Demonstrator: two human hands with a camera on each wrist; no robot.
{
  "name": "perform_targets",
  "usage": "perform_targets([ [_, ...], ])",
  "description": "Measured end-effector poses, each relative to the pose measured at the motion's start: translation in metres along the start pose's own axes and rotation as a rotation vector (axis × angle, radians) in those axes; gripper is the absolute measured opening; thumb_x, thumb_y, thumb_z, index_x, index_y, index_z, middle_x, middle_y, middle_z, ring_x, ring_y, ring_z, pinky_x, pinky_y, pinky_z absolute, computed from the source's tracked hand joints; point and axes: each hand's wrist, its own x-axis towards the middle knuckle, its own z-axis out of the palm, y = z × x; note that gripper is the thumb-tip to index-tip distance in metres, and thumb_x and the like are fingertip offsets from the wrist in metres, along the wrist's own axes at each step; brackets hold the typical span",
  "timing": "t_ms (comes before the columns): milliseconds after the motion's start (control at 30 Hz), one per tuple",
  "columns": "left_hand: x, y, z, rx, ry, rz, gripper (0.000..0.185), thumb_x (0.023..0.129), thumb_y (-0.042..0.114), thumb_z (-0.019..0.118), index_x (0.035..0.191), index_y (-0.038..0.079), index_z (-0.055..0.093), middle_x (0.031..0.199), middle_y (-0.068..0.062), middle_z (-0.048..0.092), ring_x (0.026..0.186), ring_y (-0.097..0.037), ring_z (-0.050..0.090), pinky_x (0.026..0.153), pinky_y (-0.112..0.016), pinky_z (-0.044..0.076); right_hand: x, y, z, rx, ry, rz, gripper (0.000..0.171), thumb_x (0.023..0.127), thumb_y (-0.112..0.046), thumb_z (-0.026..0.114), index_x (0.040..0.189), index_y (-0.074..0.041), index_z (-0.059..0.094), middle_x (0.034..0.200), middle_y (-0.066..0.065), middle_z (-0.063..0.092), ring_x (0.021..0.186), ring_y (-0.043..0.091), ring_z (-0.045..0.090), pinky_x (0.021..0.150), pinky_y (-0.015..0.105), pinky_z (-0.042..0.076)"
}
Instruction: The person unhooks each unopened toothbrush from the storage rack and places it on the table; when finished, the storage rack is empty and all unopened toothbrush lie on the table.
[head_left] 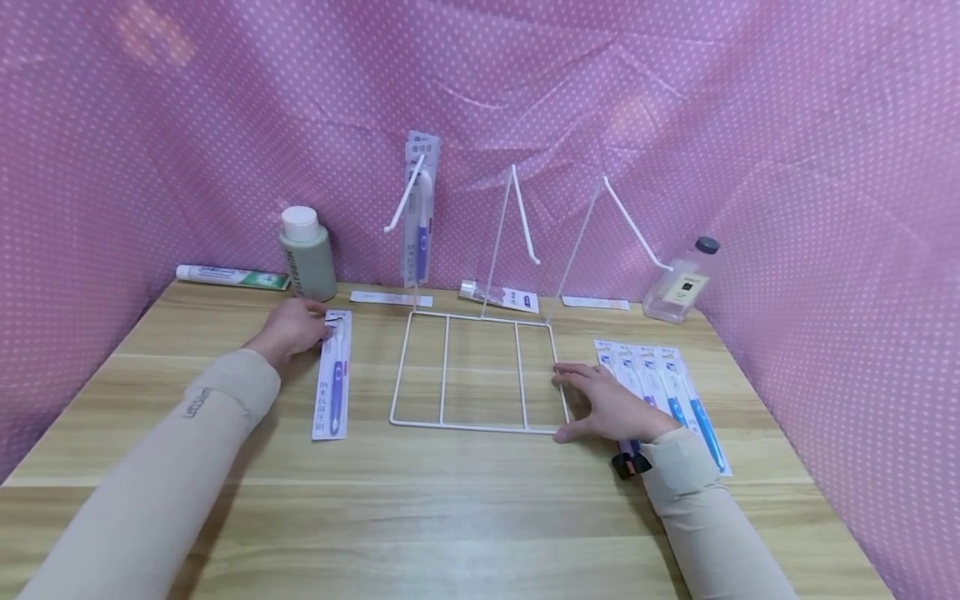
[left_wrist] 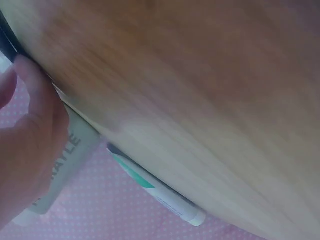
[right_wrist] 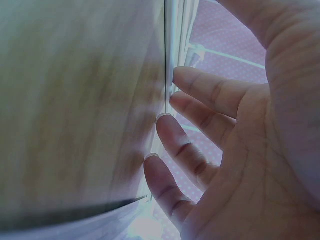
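Left hand curled, pinching top of flat carded purple toothbrush pack on wood-grain table; right hand flat, fingers straight, touching thin white wire rack base.

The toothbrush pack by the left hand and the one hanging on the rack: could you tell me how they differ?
The pack by the left hand lies flat on the table, touched by the left hand. The hanging pack hangs upright from a rack hook, untouched. Both hold purple-handled brushes on white cards.
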Motion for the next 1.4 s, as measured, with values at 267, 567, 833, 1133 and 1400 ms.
perform_targets([
  [267, -0.002, 0.004, -0.002, 0.119, 0.000, 0.040, 0.060, 0.099, 0.009, 0.061, 0.152, -0.013, 0.042, 0.156, -0.037, 0.041, 0.141, -0.049, 0.043, 0.123, -0.060, 0.036, 0.000, -0.002, -0.001, 0.009, -0.004, -0.001, 0.096, 0.079, -0.056, 0.090, 0.155, -0.010, 0.053, 0.173, 0.009, 0.035, 0.155, 0.039, 0.031, 0.127, 0.062, 0.031],
  [567, -0.019, 0.063, -0.014, -0.064, 0.147, 0.239, 0.053, 0.110, 0.027, 0.055, 0.156, 0.002, 0.048, 0.146, -0.024, 0.057, 0.126, -0.039, 0.059, 0.106, -0.050, 0.054, -0.002, 0.001, -0.001, -0.001, -0.002, 0.000, 0.095, 0.079, -0.057, 0.090, 0.154, -0.010, 0.054, 0.173, 0.009, 0.035, 0.157, 0.040, 0.030, 0.128, 0.062, 0.030],
  [833, -0.035, 0.160, -0.026, -0.517, 0.298, 0.353, 0.039, 0.107, 0.033, 0.065, 0.144, 0.025, 0.063, 0.140, 0.004, 0.064, 0.122, -0.012, 0.061, 0.109, -0.034, 0.054, -0.003, 0.001, -0.001, 0.002, 0.001, -0.002, 0.095, 0.079, -0.055, 0.090, 0.154, -0.009, 0.054, 0.172, 0.010, 0.035, 0.155, 0.040, 0.032, 0.128, 0.062, 0.030],
  [1133, -0.014, 0.201, -0.024, -0.951, 0.276, 0.465, 0.032, 0.101, 0.023, 0.073, 0.132, 0.018, 0.072, 0.120, 0.004, 0.069, 0.112, -0.013, 0.067, 0.101, -0.032, 0.056, -0.003, -0.002, -0.001, 0.006, -0.004, 0.006, 0.094, 0.079, -0.054, 0.090, 0.154, -0.010, 0.054, 0.172, 0.010, 0.035, 0.155, 0.041, 0.031, 0.127, 0.063, 0.031],
  [1400, -0.006, 0.203, -0.011, -1.013, 0.214, 0.437, 0.029, 0.101, 0.014, 0.072, 0.129, 0.018, 0.074, 0.117, 0.004, 0.067, 0.097, -0.011, 0.066, 0.088, -0.022, 0.059, -0.002, -0.003, -0.001, 0.006, -0.007, 0.003, 0.094, 0.080, -0.054, 0.090, 0.155, -0.009, 0.054, 0.172, 0.010, 0.035, 0.155, 0.040, 0.032, 0.127, 0.062, 0.032],
])
